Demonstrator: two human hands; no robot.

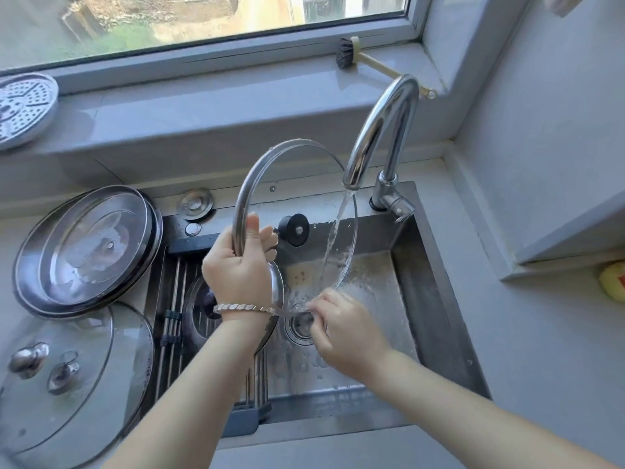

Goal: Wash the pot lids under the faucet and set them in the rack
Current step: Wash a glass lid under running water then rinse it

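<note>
I hold a large glass pot lid (297, 170) with a steel rim and a black knob (295, 229) upright over the sink (436, 299). My left hand (238, 265) grips its left rim, thumb over the edge. My right hand (341, 330) pinches the lid's bottom rim. Water runs from the chrome faucet (378, 130) onto the right side of the lid. A roll-up rack (176, 299) spans the sink's left part, with another lid (199, 309) lying on it under my left arm.
Two stacked steel-rimmed lids (88, 248) and a big glass lid with a metal knob (67, 374) lie on the counter at left. A perforated steamer plate (23, 110) and a dish brush (351, 50) sit on the windowsill. A yellow sponge (614, 277) is at right.
</note>
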